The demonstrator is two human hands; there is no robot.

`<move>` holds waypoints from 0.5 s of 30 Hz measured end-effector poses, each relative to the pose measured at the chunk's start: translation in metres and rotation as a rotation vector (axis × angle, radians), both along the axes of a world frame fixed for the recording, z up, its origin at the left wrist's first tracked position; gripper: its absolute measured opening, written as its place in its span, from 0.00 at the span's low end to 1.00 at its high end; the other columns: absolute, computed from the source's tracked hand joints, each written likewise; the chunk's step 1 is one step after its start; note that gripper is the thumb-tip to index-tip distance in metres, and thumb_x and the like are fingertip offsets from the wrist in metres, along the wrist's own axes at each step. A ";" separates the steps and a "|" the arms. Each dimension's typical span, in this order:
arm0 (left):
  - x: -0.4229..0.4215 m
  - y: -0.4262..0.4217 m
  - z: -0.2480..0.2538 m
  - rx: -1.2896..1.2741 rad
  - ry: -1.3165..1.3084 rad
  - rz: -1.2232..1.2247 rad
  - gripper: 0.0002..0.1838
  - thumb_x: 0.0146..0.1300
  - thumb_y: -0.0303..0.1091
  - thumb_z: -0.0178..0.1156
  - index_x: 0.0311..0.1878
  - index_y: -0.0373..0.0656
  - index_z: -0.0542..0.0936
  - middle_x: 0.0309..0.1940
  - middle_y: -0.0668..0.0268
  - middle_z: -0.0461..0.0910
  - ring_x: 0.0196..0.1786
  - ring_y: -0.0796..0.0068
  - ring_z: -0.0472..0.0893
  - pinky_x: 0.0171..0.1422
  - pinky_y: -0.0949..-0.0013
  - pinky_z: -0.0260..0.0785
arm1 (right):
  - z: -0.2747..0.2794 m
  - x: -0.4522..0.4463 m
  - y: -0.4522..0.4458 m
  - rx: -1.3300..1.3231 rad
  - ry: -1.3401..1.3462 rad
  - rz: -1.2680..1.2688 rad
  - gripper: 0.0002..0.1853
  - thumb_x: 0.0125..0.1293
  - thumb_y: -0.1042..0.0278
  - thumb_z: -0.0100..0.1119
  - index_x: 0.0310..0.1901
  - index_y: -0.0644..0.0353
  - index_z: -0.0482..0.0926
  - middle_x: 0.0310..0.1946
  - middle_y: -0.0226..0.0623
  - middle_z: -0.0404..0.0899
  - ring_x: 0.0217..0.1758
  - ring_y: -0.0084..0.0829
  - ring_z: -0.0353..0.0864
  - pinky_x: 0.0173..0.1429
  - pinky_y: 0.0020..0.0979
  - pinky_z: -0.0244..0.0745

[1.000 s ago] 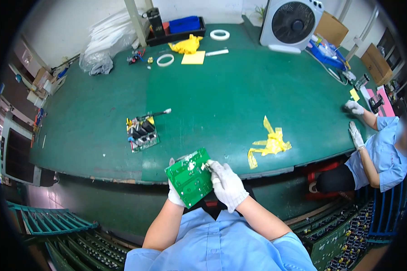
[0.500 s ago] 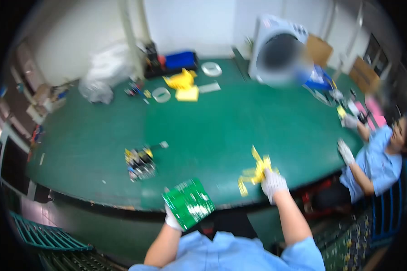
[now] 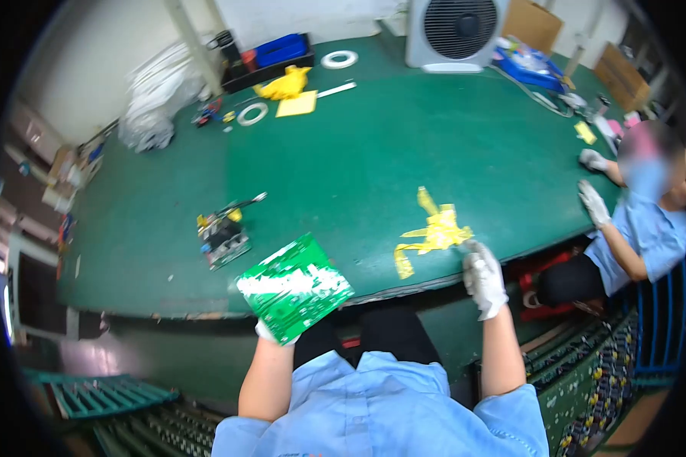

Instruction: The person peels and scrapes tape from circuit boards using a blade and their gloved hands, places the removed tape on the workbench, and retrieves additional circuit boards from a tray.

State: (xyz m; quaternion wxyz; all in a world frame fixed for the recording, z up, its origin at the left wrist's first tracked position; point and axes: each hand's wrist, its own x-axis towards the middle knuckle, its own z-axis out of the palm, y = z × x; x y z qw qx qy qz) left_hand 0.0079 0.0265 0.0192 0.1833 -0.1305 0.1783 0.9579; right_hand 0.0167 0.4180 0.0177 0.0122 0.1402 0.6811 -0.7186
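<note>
My left hand point(image 3: 265, 332) is closed on the lower left edge of a green circuit board point(image 3: 293, 293). The board lies tilted over the table's front edge, glare across its face, and hides most of the fingers. Right of it, my right hand point(image 3: 485, 282), in a white glove, has its fingers drawn together beside a crumpled bunch of yellow strips point(image 3: 438, 231); whatever is between the fingertips is too small to make out. Behind the board, to the left, an assembly of electronic parts point(image 3: 225, 238) with a cable rests on the green table point(image 3: 343, 164).
A co-worker point(image 3: 636, 228) in blue sits at the right, gloved hands on the table. Along the back are a fan point(image 3: 459, 34), a blue bin point(image 3: 530, 70), a black tray point(image 3: 270, 75), a yellow bag point(image 3: 286, 84), tape rolls point(image 3: 339, 59) and plastic wrapping point(image 3: 156, 99).
My right hand left the board, went to the yellow strips and has now drawn back slightly to their right. The board in my left hand has shifted left and turned. The camera view has shifted.
</note>
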 end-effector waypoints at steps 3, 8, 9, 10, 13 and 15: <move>-0.006 0.011 0.025 -0.036 0.019 0.053 0.36 0.69 0.65 0.45 0.66 0.45 0.73 0.61 0.54 0.76 0.61 0.49 0.77 0.65 0.42 0.69 | -0.010 -0.010 0.016 0.247 0.108 -0.016 0.27 0.70 0.55 0.55 0.64 0.65 0.69 0.31 0.26 0.72 0.23 0.16 0.67 0.24 0.19 0.65; -0.023 0.032 0.078 -0.042 0.096 0.023 0.33 0.70 0.61 0.45 0.66 0.46 0.73 0.60 0.54 0.76 0.61 0.51 0.77 0.65 0.44 0.69 | -0.023 -0.043 0.063 1.143 0.337 -0.253 0.23 0.66 0.67 0.57 0.62 0.61 0.71 0.41 0.42 0.80 0.40 0.44 0.82 0.45 0.39 0.78; -0.030 0.038 0.092 -0.036 0.122 -0.005 0.32 0.71 0.60 0.45 0.66 0.46 0.74 0.60 0.54 0.77 0.61 0.52 0.77 0.65 0.44 0.69 | -0.019 -0.049 0.070 1.203 0.286 -0.276 0.23 0.66 0.67 0.57 0.62 0.61 0.71 0.42 0.43 0.80 0.41 0.45 0.82 0.45 0.41 0.78; -0.039 0.045 0.102 -0.057 0.098 -0.038 0.32 0.71 0.61 0.46 0.65 0.46 0.74 0.60 0.54 0.77 0.61 0.52 0.77 0.65 0.44 0.69 | -0.015 -0.053 0.078 1.263 0.231 -0.301 0.22 0.66 0.66 0.56 0.61 0.61 0.71 0.42 0.43 0.81 0.42 0.47 0.82 0.46 0.42 0.78; -0.072 0.083 0.134 -0.162 0.066 -0.139 0.30 0.72 0.58 0.48 0.64 0.43 0.75 0.57 0.54 0.79 0.57 0.56 0.80 0.63 0.51 0.72 | -0.033 -0.064 0.095 1.366 0.212 -0.295 0.22 0.65 0.66 0.56 0.60 0.61 0.72 0.42 0.43 0.80 0.42 0.47 0.82 0.45 0.44 0.77; -0.111 0.101 0.119 -0.351 0.194 -0.071 0.27 0.74 0.53 0.48 0.62 0.41 0.75 0.56 0.53 0.80 0.56 0.54 0.81 0.62 0.48 0.73 | -0.042 -0.064 0.097 1.313 0.304 -0.299 0.19 0.63 0.66 0.57 0.56 0.58 0.75 0.38 0.42 0.80 0.39 0.45 0.82 0.43 0.43 0.78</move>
